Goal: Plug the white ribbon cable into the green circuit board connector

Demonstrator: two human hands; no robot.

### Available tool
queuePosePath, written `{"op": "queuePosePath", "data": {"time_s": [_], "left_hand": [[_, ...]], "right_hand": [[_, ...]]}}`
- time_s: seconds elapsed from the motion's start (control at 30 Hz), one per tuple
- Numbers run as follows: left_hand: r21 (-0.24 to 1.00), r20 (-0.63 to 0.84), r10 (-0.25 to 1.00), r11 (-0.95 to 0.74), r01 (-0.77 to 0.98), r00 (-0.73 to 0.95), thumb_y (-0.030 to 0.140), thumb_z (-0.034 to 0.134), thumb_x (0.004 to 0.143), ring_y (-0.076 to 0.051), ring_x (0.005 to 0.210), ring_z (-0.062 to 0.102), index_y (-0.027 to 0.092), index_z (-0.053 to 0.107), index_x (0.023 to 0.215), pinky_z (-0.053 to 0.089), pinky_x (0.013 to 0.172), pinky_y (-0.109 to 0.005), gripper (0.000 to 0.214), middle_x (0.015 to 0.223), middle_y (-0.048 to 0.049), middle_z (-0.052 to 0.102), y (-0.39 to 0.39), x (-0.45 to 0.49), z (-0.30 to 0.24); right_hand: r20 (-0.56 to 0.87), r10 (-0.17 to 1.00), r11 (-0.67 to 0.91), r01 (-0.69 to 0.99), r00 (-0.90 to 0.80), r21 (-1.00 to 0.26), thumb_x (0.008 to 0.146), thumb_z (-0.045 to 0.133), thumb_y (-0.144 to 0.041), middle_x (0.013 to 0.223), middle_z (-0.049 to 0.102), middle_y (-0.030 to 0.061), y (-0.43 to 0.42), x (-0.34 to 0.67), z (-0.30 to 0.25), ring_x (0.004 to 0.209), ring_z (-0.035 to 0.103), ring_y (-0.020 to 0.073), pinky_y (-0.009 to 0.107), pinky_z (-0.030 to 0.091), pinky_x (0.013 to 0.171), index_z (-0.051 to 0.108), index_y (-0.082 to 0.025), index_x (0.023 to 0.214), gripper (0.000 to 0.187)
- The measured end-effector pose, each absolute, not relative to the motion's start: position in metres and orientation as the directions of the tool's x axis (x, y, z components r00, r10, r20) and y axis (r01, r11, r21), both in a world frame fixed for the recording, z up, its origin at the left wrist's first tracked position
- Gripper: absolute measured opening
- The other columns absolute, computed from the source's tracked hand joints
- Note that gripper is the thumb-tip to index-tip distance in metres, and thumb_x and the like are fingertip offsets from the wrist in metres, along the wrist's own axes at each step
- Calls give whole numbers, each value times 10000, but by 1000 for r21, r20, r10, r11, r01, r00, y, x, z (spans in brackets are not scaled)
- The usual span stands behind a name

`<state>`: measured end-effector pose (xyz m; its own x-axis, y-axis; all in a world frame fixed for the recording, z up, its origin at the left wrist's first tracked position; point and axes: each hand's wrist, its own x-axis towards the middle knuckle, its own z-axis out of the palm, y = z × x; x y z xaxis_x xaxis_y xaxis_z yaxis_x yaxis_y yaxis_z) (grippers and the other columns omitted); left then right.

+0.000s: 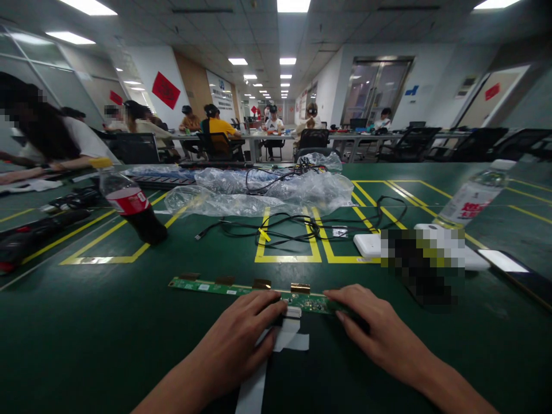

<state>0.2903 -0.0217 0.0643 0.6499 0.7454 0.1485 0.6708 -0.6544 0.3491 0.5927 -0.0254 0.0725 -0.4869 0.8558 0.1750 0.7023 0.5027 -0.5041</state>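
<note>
A long, narrow green circuit board lies on the dark green table, with several copper-coloured film tabs along its far edge. My left hand is closed at the middle of the board, thumb and fingers around a white flat ribbon cable near its connector. Whether the connector is seated in the board cannot be made out. At the board's right end, my right hand grips it, fingertips on the far edge and thumb on the near side. My left fingers hide part of the cable.
Black cables and clear plastic wrap lie beyond the board. A cola bottle stands left; a water bottle, a white device and a phone are right. A co-worker sits at the far left.
</note>
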Motion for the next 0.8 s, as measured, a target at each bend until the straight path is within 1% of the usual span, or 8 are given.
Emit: {"op": "queuePosePath", "data": {"time_s": [0.07,0.2,0.37,0.57,0.6,0.7,0.73,0.8], "left_hand": [[309,137,769,-632,711,624,220,557,952,-285,1303,548,287,540,1417,491,1076,-519,470,1443,-70,563,-26,288,65],[233,150,807,-590,773,571,287,537,976,-310,1287,563,317,552,1418,512,1041,-551,442,1445,-69,559,-34,274,61],[223,207,839,-541,811,503,344,484,1012,-296,1264,591,351,622,1348,528,1029,-532,364,1427,-37,591,-27,231,50],[223,213,920,-373,901,328,494,514,994,-302,1284,591,358,684,1275,460,1093,-548,355,1409,-2,625,-18,129,28],[233,225,928,-346,909,296,523,529,979,-304,1256,614,358,702,1244,473,1079,-539,357,1402,6,632,-18,109,23],[274,247,957,-222,936,154,696,489,937,-288,1237,629,390,701,1209,465,1070,-546,461,1390,84,634,-18,59,13],[286,244,964,-176,942,106,746,448,925,-285,1242,626,381,695,1214,460,1074,-542,528,1390,91,632,-18,48,12],[299,212,977,-97,949,33,792,356,924,-290,1256,615,322,680,1248,448,1089,-514,657,1405,54,624,-19,37,14]], "right_hand": [[165,888,448,721,-430,-529,1000,474,-267,1167,690,72,-24,596,73,1055,637,255,453,529,905,558,-265,1364,374],[133,906,405,735,-402,-543,1006,472,-283,1084,694,58,-23,600,73,990,645,244,418,521,854,594,-253,1264,286],[127,905,404,731,-405,-549,1013,466,-281,1045,685,58,-23,600,72,968,643,236,405,512,834,599,-242,1216,247],[131,901,411,715,-414,-565,1032,433,-301,1056,685,61,-24,598,75,978,639,231,408,512,839,623,-240,1174,244],[135,898,417,712,-419,-565,1032,432,-297,1057,686,61,-24,597,76,983,637,231,410,510,842,629,-240,1161,242],[139,889,434,701,-437,-566,1033,431,-290,1052,688,56,-24,595,76,976,635,228,410,508,841,642,-244,1131,236],[139,886,437,699,-442,-566,1034,432,-289,1045,688,54,-25,594,76,969,636,226,410,509,840,645,-245,1121,235],[144,884,442,697,-444,-564,1033,433,-290,1037,689,52,-25,592,75,961,638,227,414,510,839,649,-246,1113,235]]}}
